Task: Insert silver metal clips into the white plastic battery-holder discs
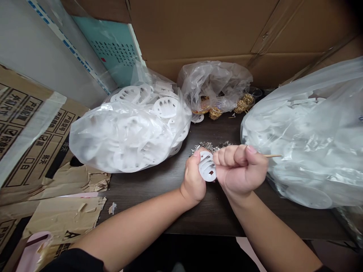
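Observation:
My left hand [195, 179] pinches a round white plastic disc [209, 174] with slots in it, its thumb along the upper left edge. Closed in a fist, my right hand [241, 168] grips a thin wooden stick [273, 155] whose pale end sticks out to the right. The right fist's knuckles meet the disc's right edge; the stick's other end is hidden. Just behind both hands lies a pile of small silvery metal pieces [208, 146] on the dark table.
At left a clear bag [121, 136] bulges with slotted white discs; another bag [306, 151] of white discs stands at right. Behind sits a crumpled bag [215, 81] beside bundles of gold-coloured pieces [244, 102]. Torn cardboard [68, 211] borders the table [141, 192] on the left.

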`<state>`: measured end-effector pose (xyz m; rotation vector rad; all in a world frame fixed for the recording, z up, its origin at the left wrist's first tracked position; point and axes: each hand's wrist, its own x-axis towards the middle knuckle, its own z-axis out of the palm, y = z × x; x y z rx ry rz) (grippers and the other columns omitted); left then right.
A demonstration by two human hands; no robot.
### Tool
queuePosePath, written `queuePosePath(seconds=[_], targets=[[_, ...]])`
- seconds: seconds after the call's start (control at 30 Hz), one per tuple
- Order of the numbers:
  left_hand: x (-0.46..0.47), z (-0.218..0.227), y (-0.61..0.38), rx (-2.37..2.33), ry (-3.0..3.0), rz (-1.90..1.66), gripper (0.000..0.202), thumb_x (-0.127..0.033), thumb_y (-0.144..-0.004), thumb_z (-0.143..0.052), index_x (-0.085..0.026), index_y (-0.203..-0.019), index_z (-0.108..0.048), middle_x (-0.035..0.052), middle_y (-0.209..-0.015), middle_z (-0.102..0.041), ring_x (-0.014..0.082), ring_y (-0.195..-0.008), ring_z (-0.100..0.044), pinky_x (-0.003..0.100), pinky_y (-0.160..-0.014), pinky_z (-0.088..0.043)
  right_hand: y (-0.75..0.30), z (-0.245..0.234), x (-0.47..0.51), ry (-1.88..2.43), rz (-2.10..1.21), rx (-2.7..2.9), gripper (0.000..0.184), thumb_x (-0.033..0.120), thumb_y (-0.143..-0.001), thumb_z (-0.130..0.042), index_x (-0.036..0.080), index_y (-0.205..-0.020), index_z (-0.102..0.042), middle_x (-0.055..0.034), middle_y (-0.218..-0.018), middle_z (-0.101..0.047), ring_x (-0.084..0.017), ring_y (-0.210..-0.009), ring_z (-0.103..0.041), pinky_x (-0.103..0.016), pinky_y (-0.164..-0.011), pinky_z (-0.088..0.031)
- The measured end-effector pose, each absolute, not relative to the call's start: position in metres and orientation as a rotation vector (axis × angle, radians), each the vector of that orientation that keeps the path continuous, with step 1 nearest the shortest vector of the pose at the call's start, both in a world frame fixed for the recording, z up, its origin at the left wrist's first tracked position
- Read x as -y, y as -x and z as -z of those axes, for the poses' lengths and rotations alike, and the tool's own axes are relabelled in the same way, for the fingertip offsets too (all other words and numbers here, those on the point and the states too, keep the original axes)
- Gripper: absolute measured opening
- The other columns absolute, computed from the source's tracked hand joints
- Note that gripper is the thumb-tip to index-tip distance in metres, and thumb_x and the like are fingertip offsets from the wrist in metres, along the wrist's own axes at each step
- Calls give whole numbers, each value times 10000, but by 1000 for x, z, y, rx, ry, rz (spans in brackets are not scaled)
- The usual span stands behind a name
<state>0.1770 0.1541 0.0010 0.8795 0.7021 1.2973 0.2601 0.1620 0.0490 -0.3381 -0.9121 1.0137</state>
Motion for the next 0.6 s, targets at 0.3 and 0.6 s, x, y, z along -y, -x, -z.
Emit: queuePosePath(seconds=[0.3,0.6], targets=[[-153,-4,-179,-639,-775,-1219,467,-611,-966,-394,-185,-799,-483,21,-630,-460,159,-605,-421,299,-597,-384,-264,-53,-162,365,-1055,836,523,339,-889,-527,193,-546,-160,58,-454,-73,-74,-384,-69,-253,-369,-137],[-155,2,-174,-669,-1026,-1299,449,-527,-1023,-362,-185,-750,-463,39,-743,-418,178,-730,-361,315,-711,-365,-258,-46,-162,328,-1032,893,497,313,-909,-511,190,-546,-195,50,-456,-96,-78,-393,-106,-265,-386,-155]])
